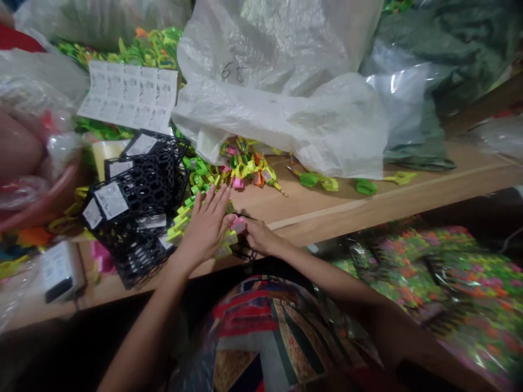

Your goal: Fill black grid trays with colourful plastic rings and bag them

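My left hand lies flat with fingers stretched out over a row of small yellow-green plastic pieces at the near edge of the wooden table. My right hand is curled just to its right, fingers pinched on a small pink plastic piece. Black perforated trays with white labels are stacked just left of my left hand.
A large crumpled clear plastic bag marked with a number lies behind, with loose green, yellow, pink and orange pieces spilling from under it. A printed sheet rests at the back left. A bag of coloured pieces sits lower right.
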Demonstrator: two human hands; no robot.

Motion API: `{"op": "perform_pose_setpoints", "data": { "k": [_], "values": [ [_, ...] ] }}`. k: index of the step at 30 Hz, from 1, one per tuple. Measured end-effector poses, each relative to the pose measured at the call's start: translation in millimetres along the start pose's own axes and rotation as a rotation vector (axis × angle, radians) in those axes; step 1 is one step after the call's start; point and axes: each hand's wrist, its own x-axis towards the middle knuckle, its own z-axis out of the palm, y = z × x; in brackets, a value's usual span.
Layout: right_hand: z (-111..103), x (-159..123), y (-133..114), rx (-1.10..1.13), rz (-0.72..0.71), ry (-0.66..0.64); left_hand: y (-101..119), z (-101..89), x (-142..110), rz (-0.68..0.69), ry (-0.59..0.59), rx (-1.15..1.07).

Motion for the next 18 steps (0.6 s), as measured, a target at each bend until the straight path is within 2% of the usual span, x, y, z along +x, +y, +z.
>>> {"op": "perform_pose_setpoints", "data": {
  "k": [3,5,8,9,11,14,16,18],
  "values": [
    [0.0,4.2,-16.5,0.035,0.006,-0.048,1.7,-1.6,-2.7,-0.011,0.000,0.069],
    [-4.7,9.1,-27.3,0.094,0.017,-0.060,-0.3,4.6,-4.6,0.000,0.026,0.133],
    [-22.6,19.9,-26.5,0.117,0.051,-0.094,-10.6,22.7,2.1,0.020,0.163,0.248],
    [-32.3,23.9,-22.7,0.082,0.060,-0.057,-14.1,27.8,5.3,0.028,0.207,0.282],
    [-55.3,29.9,-11.9,-0.070,0.099,0.103,-18.0,33.8,9.0,0.035,0.269,0.318],
    [-87.2,31.0,11.7,-0.404,0.239,0.343,-16.7,33.7,7.5,0.026,0.246,0.296],
    [-100.6,28.3,29.2,-0.552,0.342,0.380,-14.7,30.9,6.0,0.009,0.203,0.255],
    [-108.4,25.3,43.1,-0.603,0.397,0.379,-13.6,28.2,5.6,-0.002,0.181,0.218]
  ]
}}
